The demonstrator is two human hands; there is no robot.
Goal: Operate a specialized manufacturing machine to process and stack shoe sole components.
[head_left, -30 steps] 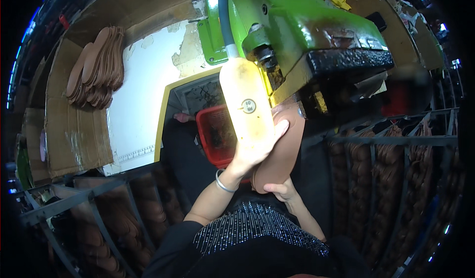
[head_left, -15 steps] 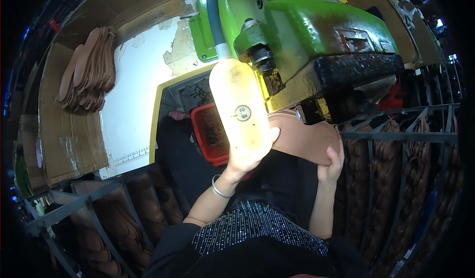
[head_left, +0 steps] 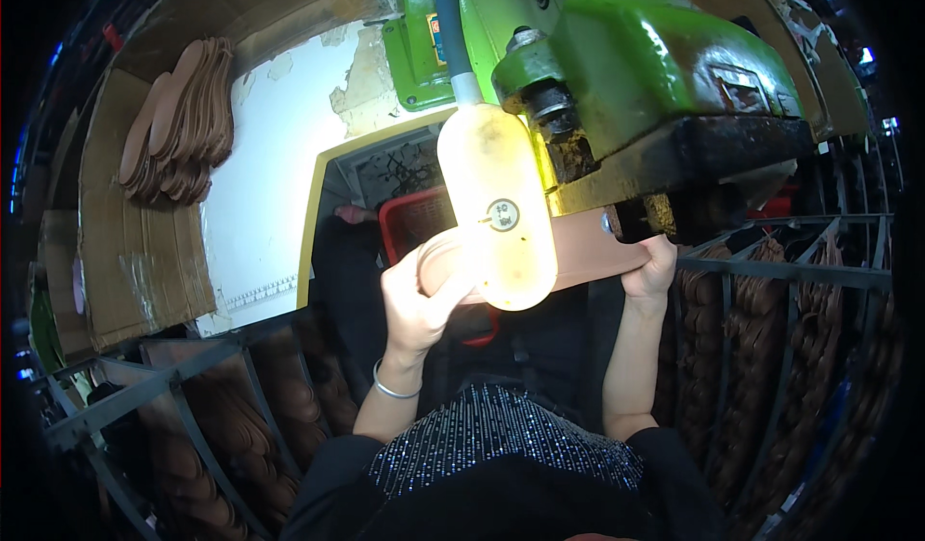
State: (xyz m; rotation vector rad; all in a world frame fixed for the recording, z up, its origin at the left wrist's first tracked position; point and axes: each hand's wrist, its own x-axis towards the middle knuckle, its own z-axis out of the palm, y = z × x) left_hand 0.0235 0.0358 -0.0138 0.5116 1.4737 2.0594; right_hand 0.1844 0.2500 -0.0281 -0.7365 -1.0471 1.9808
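A tan shoe insole (head_left: 590, 244) stretches between my two hands, close under the head of the green machine (head_left: 646, 59). My left hand (head_left: 412, 302) is closed on its left end, thumb on top. At the other end my right hand (head_left: 651, 273) grips the edge, just below the machine's dark lower parts. A lit, oval lamp (head_left: 493, 146) hangs in front of the insole and hides its middle. Whether the insole touches the machine, or whether more than one is held, I cannot tell.
Several insoles (head_left: 183, 122) stand stacked against the cardboard (head_left: 145, 262) at the left of the white tabletop (head_left: 255, 194). A red basket (head_left: 393, 228) sits below the table cutout. Metal racks (head_left: 159, 384) holding many insoles flank me on both sides.
My left hand has moved left, out from behind the lamp, to the insole's left end. The insole has shifted left and swung more level. My right hand has risen slightly.
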